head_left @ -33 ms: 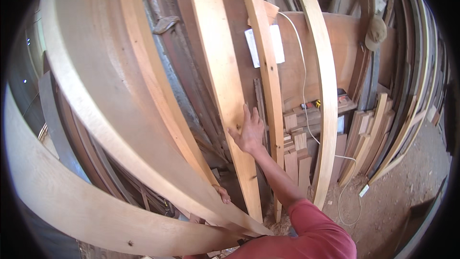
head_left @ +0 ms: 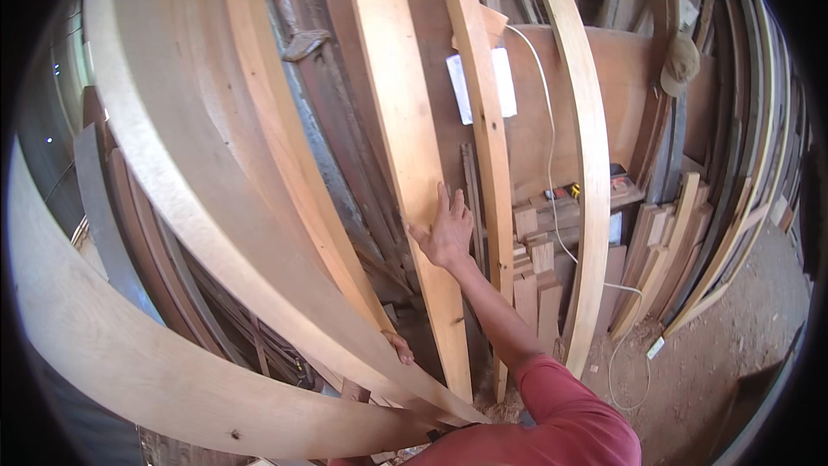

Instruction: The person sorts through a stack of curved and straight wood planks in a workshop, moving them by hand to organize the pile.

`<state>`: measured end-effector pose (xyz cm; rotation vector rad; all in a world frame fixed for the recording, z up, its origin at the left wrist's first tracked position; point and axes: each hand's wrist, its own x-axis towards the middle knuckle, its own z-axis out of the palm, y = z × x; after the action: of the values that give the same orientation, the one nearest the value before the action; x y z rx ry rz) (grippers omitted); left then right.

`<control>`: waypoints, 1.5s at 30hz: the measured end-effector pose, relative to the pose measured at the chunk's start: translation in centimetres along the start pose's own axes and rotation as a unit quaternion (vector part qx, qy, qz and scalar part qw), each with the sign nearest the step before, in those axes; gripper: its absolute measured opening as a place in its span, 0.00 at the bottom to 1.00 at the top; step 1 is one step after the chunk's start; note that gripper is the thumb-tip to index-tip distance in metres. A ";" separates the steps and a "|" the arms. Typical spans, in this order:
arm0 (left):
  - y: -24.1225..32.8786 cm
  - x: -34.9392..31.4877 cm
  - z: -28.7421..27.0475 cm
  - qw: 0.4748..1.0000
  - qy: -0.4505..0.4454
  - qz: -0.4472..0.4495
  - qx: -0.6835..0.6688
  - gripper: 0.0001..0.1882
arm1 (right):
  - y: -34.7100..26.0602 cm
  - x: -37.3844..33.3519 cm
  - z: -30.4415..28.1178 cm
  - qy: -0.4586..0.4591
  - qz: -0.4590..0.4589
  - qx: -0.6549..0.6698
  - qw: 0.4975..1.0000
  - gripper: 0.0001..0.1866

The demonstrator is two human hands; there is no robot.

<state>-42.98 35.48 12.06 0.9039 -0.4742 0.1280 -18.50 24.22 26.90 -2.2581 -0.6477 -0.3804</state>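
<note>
Head view: right hand [head_left: 448, 237] splays on plank [head_left: 402, 112], left hand [head_left: 399, 347] grips board [head_left: 259, 198], floor [head_left: 703, 354] littered.

The central plank [head_left: 407, 112] is honey-yellow with dark brown knots; the wide board [head_left: 194, 155] is greyish tan with a whitish edge, the lower-left board [head_left: 172, 371] pale beige with a dark knot. The sleeve [head_left: 565, 406] is dusty red, the hanging cap [head_left: 681, 60] tan, the paper [head_left: 460, 86] white.
</note>
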 end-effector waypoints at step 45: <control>4.1 -3.0 4.0 0.989 -0.142 -0.031 0.038 0.12 | 5.0 -9.7 -14.2 -0.026 -0.090 0.444 0.891 0.18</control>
<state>-48.27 35.13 15.82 1.0165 -0.7088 -0.0407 -24.80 7.60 29.23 -1.3377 -0.8445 -0.0688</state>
